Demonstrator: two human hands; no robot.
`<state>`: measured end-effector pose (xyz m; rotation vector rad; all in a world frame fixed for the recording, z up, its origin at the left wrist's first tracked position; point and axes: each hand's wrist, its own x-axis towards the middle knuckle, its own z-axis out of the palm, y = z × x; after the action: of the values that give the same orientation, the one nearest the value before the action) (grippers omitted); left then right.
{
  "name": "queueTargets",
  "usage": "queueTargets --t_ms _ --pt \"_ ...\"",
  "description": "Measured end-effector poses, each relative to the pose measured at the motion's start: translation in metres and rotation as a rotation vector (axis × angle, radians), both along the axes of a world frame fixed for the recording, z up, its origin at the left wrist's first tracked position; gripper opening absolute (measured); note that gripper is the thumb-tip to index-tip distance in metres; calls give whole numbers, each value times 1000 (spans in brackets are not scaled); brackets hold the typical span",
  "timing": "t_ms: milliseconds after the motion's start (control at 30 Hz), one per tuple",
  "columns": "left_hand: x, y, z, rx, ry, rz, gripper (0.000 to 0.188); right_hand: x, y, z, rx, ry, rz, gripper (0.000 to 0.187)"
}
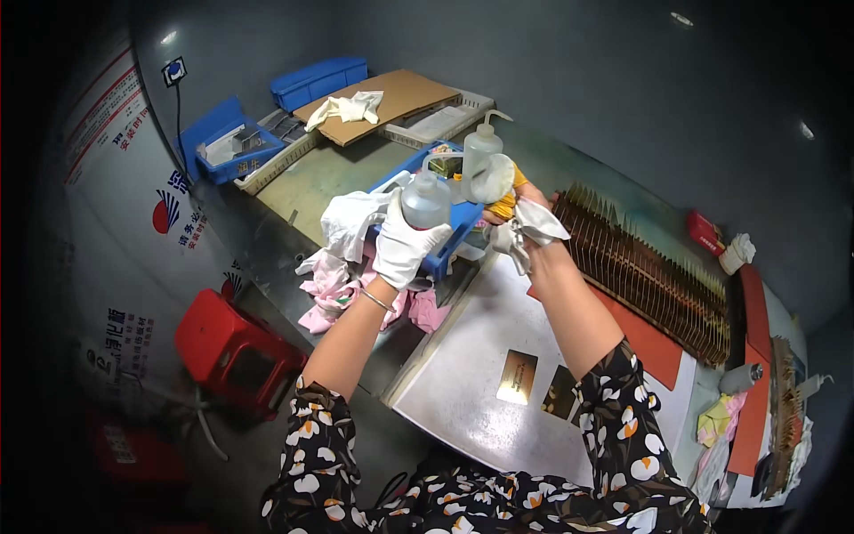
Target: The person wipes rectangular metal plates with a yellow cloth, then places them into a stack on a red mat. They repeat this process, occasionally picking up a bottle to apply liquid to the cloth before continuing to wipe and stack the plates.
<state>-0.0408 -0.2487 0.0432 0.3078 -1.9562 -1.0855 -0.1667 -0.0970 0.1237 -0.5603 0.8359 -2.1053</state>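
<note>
My left hand (405, 247), in a white glove, is wrapped round a translucent squeeze bottle (427, 203). The bottle's bent spout points right, toward a round white pad (495, 181). That pad is held in my right hand (527, 198), which has yellow covers (505, 206) on some fingers. A white cloth (532, 230) hangs about my right wrist. Just behind the pad stands a second squeeze bottle (481, 149). Beneath both hands is a blue bin (464, 222). On the pale board (463, 383) closer to me lie a gold-coloured plate (518, 377) and a darker plate (560, 393).
To the right stands a long rack (640, 271) of several thin upright plates. Pink rags (329, 289) and a white cloth (351, 222) lie left of the bin. A red stool (236, 351) is at lower left. Cardboard (391, 93) and blue boxes (320, 82) sit at the back.
</note>
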Motion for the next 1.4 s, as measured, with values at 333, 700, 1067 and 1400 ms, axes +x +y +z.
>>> queueTargets --t_ms 333,700,1067,1400 --pt "-4 2 12 22 43 -42 62 -7 -26 8 -89 12 104 20" --pt "-5 -1 10 21 53 -33 61 -11 -24 9 -82 51 99 22" --pt "-3 3 14 7 44 -20 62 -8 -24 15 -148 -34 132 21" --pt "1 -4 7 -203 -132 196 60 26 50 32 -34 -253 -22 28"
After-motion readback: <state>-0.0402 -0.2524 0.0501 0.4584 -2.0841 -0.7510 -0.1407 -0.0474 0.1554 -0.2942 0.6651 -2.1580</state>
